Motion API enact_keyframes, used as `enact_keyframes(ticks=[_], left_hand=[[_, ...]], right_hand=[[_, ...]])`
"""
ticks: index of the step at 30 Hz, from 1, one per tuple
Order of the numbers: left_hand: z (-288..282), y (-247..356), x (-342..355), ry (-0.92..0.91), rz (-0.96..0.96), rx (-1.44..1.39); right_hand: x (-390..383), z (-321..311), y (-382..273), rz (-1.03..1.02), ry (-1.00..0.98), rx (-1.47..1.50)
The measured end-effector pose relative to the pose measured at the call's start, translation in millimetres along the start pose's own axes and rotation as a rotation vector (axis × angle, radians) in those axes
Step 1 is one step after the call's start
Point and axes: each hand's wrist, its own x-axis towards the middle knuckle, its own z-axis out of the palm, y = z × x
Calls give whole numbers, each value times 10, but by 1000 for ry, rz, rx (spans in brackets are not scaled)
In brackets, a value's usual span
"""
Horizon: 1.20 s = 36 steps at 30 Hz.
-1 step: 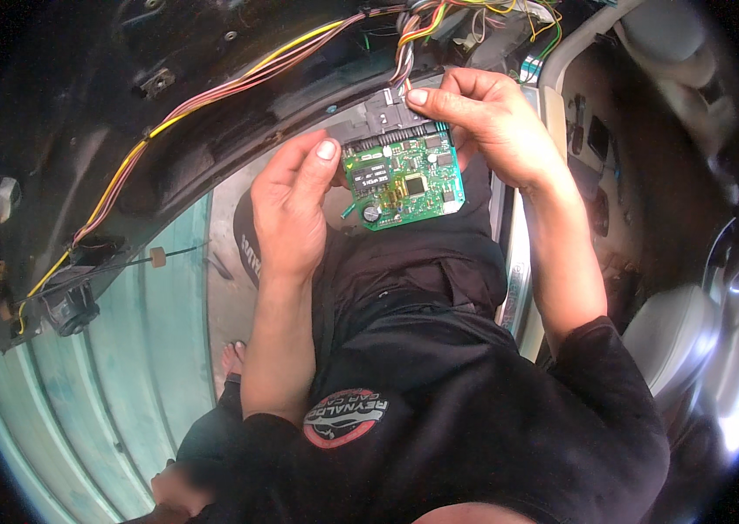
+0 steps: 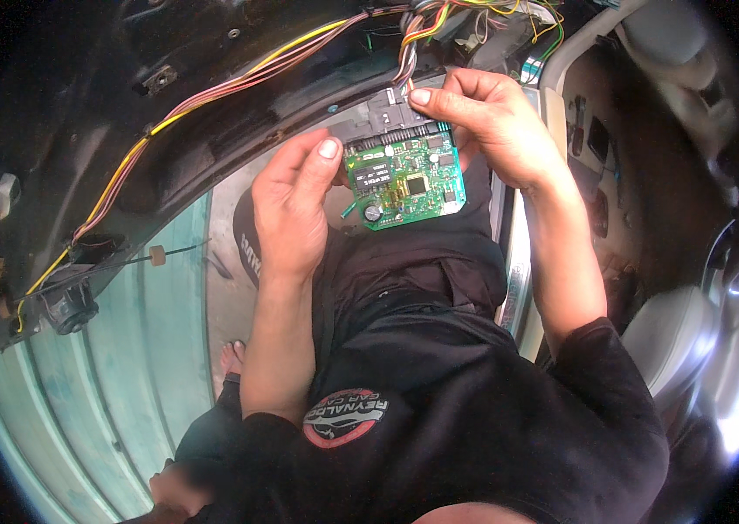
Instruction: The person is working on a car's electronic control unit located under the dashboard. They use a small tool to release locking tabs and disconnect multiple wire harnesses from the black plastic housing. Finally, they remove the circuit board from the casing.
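Note:
A green circuit board (image 2: 432, 203) with black chips and a round capacitor hangs tilted in front of me. A black plug connector (image 2: 390, 113) sits along its far edge, with a bundle of wires (image 2: 406, 61) running into it from above. My left hand (image 2: 293, 196) is closed at the board's left far corner, its thumb on top and its other fingertips partly hidden. My right hand (image 2: 496, 127) grips the right side of the connector and board. Its thumb presses on the connector near the wires, while some fingers are hidden beneath.
A dark car panel (image 2: 238, 100) arches across the far side, with a yellow and pink wire harness (image 2: 147, 140) along it. Loose wires (image 2: 509, 17) hang at the top. To the right are a door sill (image 2: 516, 271) and a grey seat (image 2: 671, 336). Another person (image 2: 212, 428) is at lower left.

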Motion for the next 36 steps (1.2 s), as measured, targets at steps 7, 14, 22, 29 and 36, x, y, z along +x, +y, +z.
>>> enact_keyframes(ticks=[7,14,22,29,36], left_hand=[[25,79,1,-13,41,22],[8,129,-181,224,215,251],[-109,88,-571,305,726,909],[-34,53,-642,212,897,1064],[-45,-1,-626,200,936,1100]], right_hand=[[16,1,51,11,-39,99],[-75,280,69,-69,125,179],[-61,514,25,-145,258,248],[47,435,304,-121,141,536],[30,523,272,-129,169,589]])
